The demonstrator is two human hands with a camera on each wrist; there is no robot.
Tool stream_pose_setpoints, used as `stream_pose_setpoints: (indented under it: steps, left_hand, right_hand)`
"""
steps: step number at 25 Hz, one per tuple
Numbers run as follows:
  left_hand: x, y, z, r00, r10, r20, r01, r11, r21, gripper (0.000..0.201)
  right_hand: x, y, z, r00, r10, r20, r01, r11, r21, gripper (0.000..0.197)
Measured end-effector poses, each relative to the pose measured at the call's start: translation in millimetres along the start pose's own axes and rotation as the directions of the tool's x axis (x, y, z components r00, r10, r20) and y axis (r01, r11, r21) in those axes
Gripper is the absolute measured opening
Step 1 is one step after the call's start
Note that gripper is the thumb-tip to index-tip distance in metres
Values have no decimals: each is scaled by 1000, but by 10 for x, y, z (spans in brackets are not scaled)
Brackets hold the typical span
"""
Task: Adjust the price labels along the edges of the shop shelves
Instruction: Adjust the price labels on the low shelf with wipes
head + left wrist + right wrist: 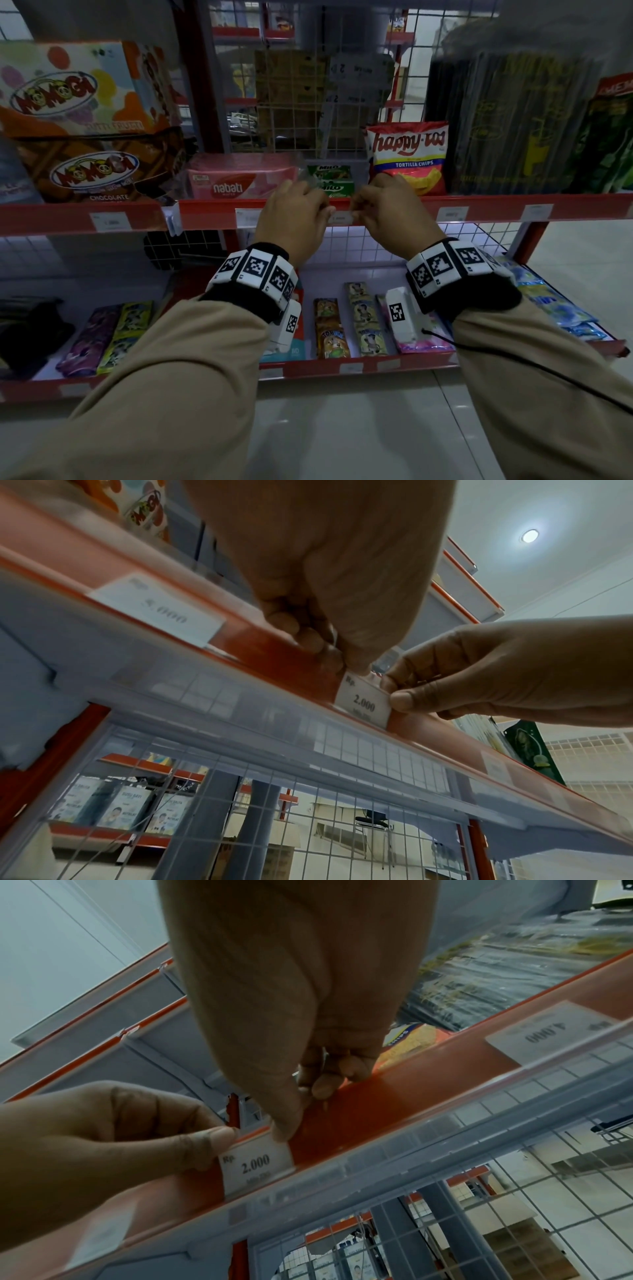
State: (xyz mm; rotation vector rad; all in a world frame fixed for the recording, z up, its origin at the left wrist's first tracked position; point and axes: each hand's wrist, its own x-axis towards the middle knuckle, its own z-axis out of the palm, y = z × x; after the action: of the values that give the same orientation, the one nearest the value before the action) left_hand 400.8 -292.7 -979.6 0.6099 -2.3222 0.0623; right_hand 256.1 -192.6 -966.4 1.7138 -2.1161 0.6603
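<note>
A white price label (342, 216) reading "Rp. 2.000" sits in the red edge rail (496, 207) of the middle shelf, below the Milo boxes (330, 180). My left hand (327, 210) pinches its upper left corner and my right hand (356, 209) pinches its right edge. In the left wrist view the label (363, 702) lies between my left thumb tip above and the right hand (394, 691). The right wrist view has the label (257, 1164) with my right thumb on its top right corner and the left hand (222, 1137) at its left.
Further labels sit along the rail: a 5.000 label (157, 610) to the left and a 4.000 label (548, 1034) to the right. A Happy Tos bag (407, 157), Nabati pack (236, 181) and Momogi boxes (89, 164) stand on the shelf. Sachets (363, 318) lie on the lower shelf.
</note>
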Motion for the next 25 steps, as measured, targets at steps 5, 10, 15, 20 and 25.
stream_pose_setpoints:
  steps: [5,10,15,20,25]
  left_hand:
    - [2,-2,3,1000,0,-12,0,1000,-3,22]
    - [-13,-1,10,997,-42,-58,42,999,2,24]
    - [-81,-11,23,989,11,-144,-17,999,-42,22]
    - [-127,-34,88,977,51,-208,-55,998,-14,17]
    - [-313,13,250,966,-6,-257,29,996,88,34]
  right_hand:
    - [-56,-12,41,999,18,-51,-17,999,31,13]
    - [-65,-23,42,998,35,-56,-33,999,37,15]
    - [-122,-24,90,990,41,-136,-31,997,75,15]
    - [-218,5,173,965,13,-263,8,997,78,19]
    - [-404,89,242,934,-106,-342,101,994,-32,11]
